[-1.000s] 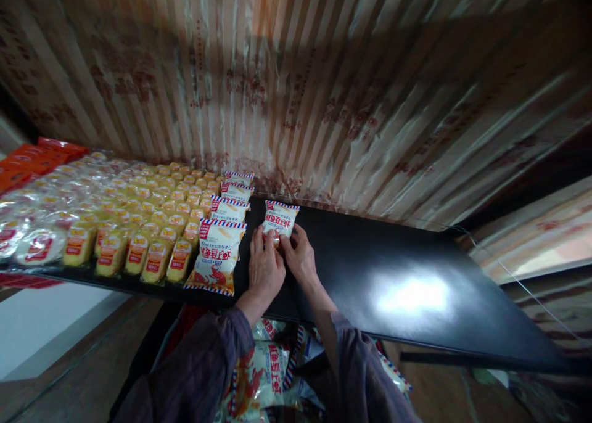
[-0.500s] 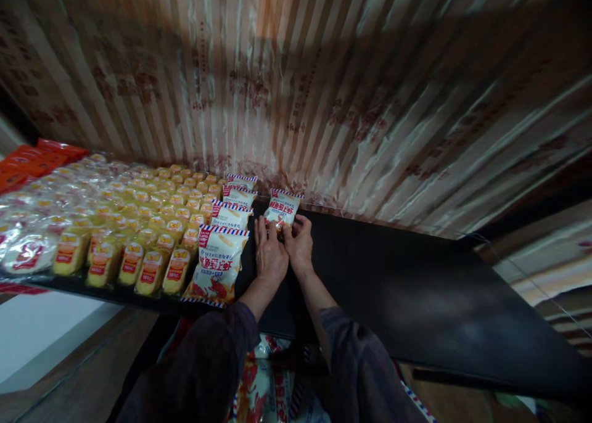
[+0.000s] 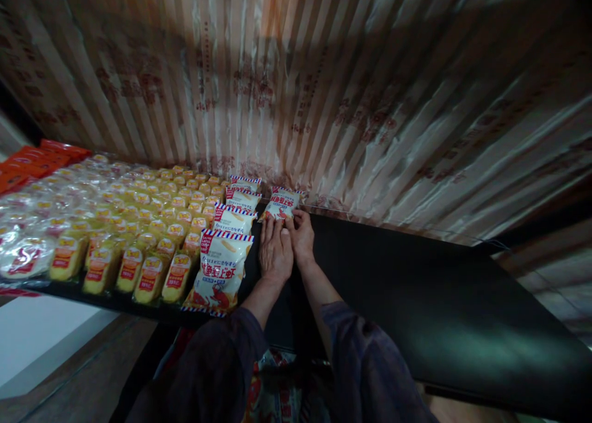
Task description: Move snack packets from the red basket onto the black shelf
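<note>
A white snack bag [image 3: 280, 205] with red lettering and striped edges leans back at the rear of the black shelf [image 3: 393, 287]. My left hand [image 3: 276, 250] lies with fingers stretched flat against the bag's lower edge. At the bag's lower right corner, my right hand [image 3: 302, 237] has bent fingers and thumb closed on it. Left of my hands, several matching bags stand in a row running front to back; the front bag [image 3: 221, 271] is the nearest to my left forearm.
Rows of yellow wrapped cakes [image 3: 150, 277] fill the shelf's left part, with clear-wrapped white packs [image 3: 25, 255] beyond them and orange packs [image 3: 39, 161] at the far left. A striped, plastic-covered sheet [image 3: 287, 102] rises behind. More snack bags [image 3: 277, 392] sit below the shelf's front edge.
The snack bag between my hands has tilted back and shifted slightly toward the rear. My left fingers have straightened along its lower edge. The right hand stays at its corner.
</note>
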The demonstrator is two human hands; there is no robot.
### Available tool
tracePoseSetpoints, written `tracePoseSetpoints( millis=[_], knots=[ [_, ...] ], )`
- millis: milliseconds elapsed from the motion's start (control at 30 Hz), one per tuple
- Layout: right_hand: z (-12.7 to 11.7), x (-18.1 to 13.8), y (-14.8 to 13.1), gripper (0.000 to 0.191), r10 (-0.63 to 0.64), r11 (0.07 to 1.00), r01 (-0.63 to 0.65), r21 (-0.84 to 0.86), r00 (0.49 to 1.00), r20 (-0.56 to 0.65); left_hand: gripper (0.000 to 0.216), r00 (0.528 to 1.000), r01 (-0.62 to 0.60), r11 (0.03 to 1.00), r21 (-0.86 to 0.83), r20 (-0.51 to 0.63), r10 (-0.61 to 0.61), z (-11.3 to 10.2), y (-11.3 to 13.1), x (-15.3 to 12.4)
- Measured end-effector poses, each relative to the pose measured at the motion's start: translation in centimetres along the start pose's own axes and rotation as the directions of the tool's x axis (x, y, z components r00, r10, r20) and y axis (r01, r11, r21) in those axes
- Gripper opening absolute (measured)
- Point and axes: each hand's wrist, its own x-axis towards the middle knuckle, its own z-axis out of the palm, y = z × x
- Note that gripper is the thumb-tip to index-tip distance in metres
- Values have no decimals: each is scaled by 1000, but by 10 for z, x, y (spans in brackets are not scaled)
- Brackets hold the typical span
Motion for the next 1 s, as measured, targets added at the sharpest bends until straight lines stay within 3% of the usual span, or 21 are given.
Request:
tracePoseSetpoints(
  millis=[367, 700, 1000],
  knots=[
    [10, 14, 6, 29, -72, 995, 69, 78, 996, 47, 51, 999, 0, 1000, -2, 36, 0, -1, 0, 0],
    [17, 23, 9, 28, -32, 997, 31, 67, 999, 3, 51, 997, 14, 1000, 7, 72, -15, -4, 2, -1],
    [6, 20, 1, 31, -21, 992, 33, -121, 995, 101, 52, 1000, -1, 1000, 5, 5, 1, 2, -2, -2]
  ],
)
